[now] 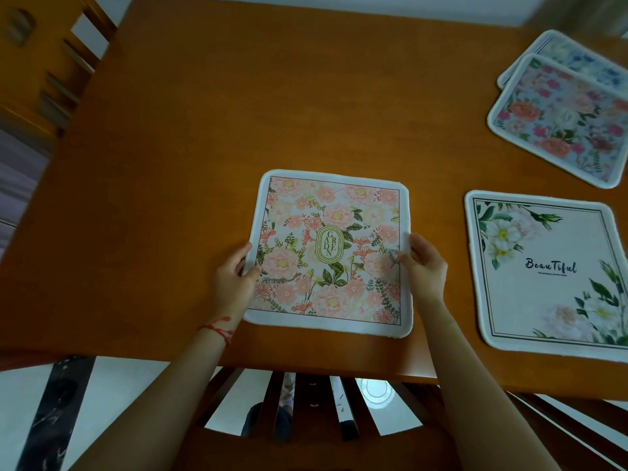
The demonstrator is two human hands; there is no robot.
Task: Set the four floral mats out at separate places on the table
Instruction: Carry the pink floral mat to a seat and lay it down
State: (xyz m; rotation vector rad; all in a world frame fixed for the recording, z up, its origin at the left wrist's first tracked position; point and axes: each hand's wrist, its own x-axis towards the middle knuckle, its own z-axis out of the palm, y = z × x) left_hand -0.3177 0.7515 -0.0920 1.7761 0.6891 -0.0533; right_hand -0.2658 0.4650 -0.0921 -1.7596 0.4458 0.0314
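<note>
Between my hands lies the Garden mat (329, 249), flat on the desk (170, 198) near its front edge; my left grip (234, 277) and right grip (424, 263) pinch its side edges. Rightward sits the Beautiful mat (547, 277); beyond, two mats (564, 113) overlap, unseparated.

Both hands, left (233, 279) and right (425, 266), reach forward, fingers pinched closed.

On the orange-brown worktop (170, 198), the Garden mat (328, 249) shows pink peonies, the Beautiful mat (550, 277) white blooms with green leaves, both white-edged.
</note>
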